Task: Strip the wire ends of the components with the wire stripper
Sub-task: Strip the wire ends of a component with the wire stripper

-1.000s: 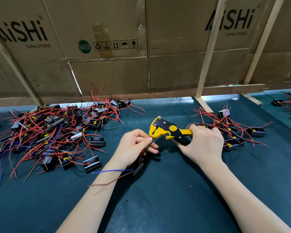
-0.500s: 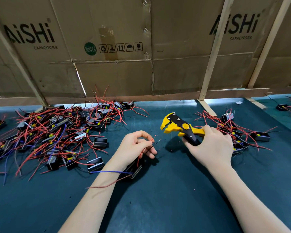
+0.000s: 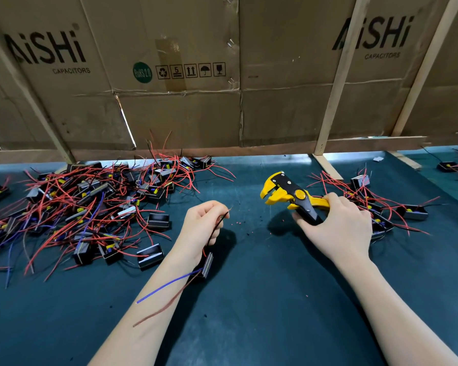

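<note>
Nearest, a component (image 3: 206,264) hangs below the left hand (image 3: 200,228), whose fingers pinch its dark wire. The wire stripper (image 3: 291,196) is gripped apart by the right hand (image 3: 339,228). Farther left, a large pile (image 3: 85,207) is judged unstripped.

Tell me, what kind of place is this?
Probably a small electronics assembly workshop: heaps of wired components on a green bench mat, a yellow wire stripper in the right hand, capacitor cartons behind.

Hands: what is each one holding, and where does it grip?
The right hand grips the yellow wire stripper by its handles. The left hand pinches a dark wire near its end; its component hangs below.
</note>
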